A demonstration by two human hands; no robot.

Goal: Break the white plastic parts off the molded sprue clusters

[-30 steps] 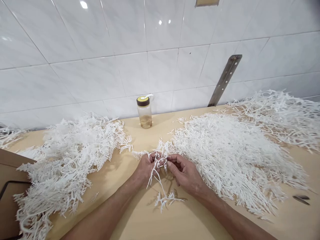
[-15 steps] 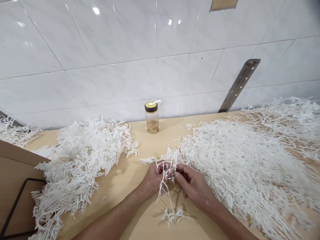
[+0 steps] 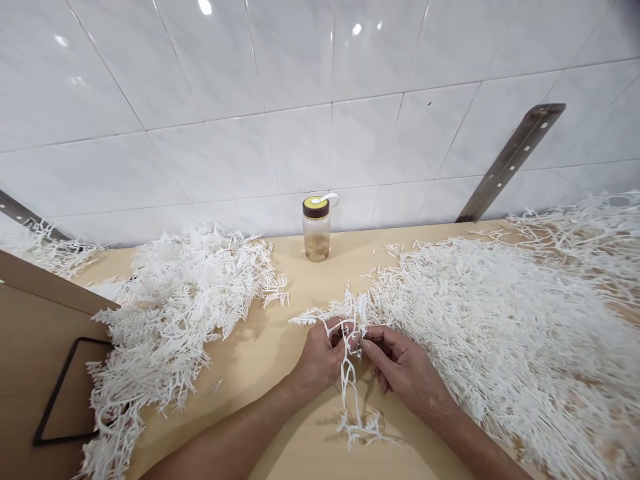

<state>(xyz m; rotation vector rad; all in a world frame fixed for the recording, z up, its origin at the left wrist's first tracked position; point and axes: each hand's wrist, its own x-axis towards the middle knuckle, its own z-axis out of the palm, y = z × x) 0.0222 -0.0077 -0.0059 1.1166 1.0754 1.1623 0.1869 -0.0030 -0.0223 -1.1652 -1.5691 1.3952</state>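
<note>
A white branching plastic piece (image 3: 349, 373), like a coral sprig, hangs between my two hands above the table. My left hand (image 3: 323, 357) is closed on it, thumb and fingers pinching the upper stems. The thumb and forefinger of my right hand (image 3: 400, 363) pinch small tips at the sprig's right side. Its lower end spreads into short twigs close to the table top. Behind my fingers, more white twigs (image 3: 320, 313) reach toward the big pile at right, and I cannot tell whether these are joined to the held sprig.
A large heap of white sprigs (image 3: 500, 320) covers the right side; a smaller heap (image 3: 190, 293) lies left. A lidded bottle (image 3: 317, 230) stands near the tiled wall (image 3: 295, 153). A dark metal bracket (image 3: 513, 163) leans at back right. A brown box-like panel (image 3: 45, 360) fills the lower left.
The whole view has shifted, so the scene sits slightly farther right. Both hands keep their pinch on the sprig, with only small finger movement.
</note>
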